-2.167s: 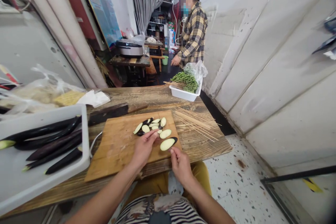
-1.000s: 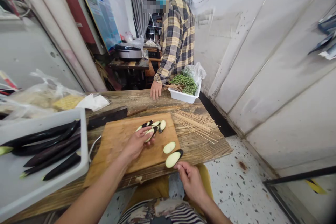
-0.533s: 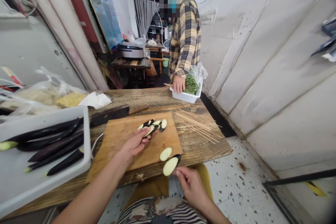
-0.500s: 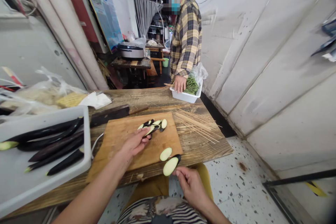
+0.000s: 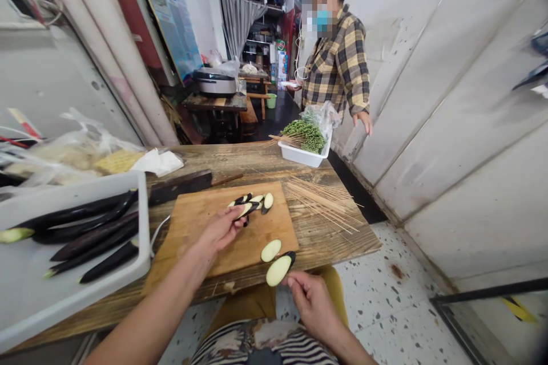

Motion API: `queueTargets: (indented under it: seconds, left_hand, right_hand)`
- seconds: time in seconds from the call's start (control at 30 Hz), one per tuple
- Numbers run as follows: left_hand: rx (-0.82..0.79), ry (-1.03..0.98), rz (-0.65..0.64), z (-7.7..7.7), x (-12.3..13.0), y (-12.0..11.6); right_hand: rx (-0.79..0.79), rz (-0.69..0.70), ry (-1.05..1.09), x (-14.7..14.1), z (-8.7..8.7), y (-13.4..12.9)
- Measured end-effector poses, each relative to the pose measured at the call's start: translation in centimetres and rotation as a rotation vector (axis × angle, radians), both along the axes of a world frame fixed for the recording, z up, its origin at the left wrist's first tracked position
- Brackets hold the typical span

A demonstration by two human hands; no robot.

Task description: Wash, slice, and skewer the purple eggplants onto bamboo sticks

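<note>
My left hand (image 5: 225,228) reaches over the wooden cutting board (image 5: 192,251) and is closed on an eggplant slice (image 5: 245,211). That slice is beside a small pile of cut eggplant slices (image 5: 268,201), pale inside with dark purple skin. At the board's near edge my right hand (image 5: 314,299) pinches eggplant slices (image 5: 278,271), held with the pale face towards me. Any stick between those fingertips is too small to make out. One loose eggplant slice (image 5: 271,250) lies on the board just beyond them.
Bamboo skewers (image 5: 323,202) lie on the wooden table (image 5: 359,239) right of the board. A knife (image 5: 180,187) lies behind it. Whole eggplants (image 5: 94,239) fill a white tray (image 5: 143,222) at left. A white box (image 5: 302,157) holds green skewered food near a person (image 5: 336,63).
The person across the table has stepped back to the right and lifted a hand off the white box, uncovering the green food and its sticks. My hands have hardly moved.
</note>
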State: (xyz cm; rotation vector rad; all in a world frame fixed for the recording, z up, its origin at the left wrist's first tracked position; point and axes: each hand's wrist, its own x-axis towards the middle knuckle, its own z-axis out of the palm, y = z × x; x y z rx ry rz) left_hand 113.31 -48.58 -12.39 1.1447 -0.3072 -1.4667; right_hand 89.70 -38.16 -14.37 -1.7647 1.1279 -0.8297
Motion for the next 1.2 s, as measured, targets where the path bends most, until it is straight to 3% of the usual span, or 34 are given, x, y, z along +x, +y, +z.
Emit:
queueTargets:
  seconds: [1.2]
  left_hand:
    - [-0.011, -0.039, -0.009, 0.7, -1.1, 0.6]
  right_hand:
    - [-0.037, -0.014, 0.042, 0.0, 0.3, 0.2]
